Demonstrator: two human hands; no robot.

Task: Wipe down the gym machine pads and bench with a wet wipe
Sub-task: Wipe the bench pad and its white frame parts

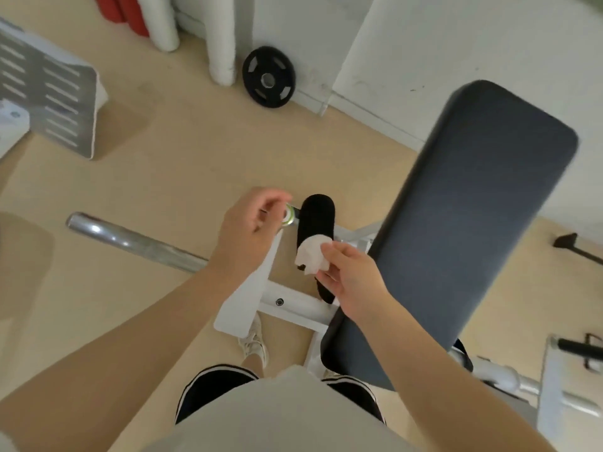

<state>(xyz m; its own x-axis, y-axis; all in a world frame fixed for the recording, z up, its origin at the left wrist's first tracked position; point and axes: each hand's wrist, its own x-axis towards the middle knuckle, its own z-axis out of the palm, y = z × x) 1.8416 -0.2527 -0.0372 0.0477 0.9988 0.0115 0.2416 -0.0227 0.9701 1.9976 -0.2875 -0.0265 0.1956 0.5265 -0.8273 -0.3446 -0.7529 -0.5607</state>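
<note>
At far left a grey slotted metal plate [49,93] stands tilted on the tan floor [163,151], with red and white foam rolls [137,17] against the wall above it. A shiny chrome bar [130,241] runs from the left toward the white steel machine frame [293,305]. The left hand [251,226] hovers over the bar's inner end, fingers loosely curled beside a small green-ringed metal cap [288,218]; whether it grips the cap cannot be told. A black rubber weight plate [268,81] leans against the wall farther back. Just right of the cap sits the black cylindrical foam roller pad [316,220]. A crumpled white wet wipe [311,257] lies pressed against the pad's near part, pinched between the thumb and fingers of the right hand [354,282]. To the right, the long dark grey padded bench [456,223] slants up toward the wall, touched by neither hand. Below, a pale sneaker [254,340] stands on the floor.
</note>
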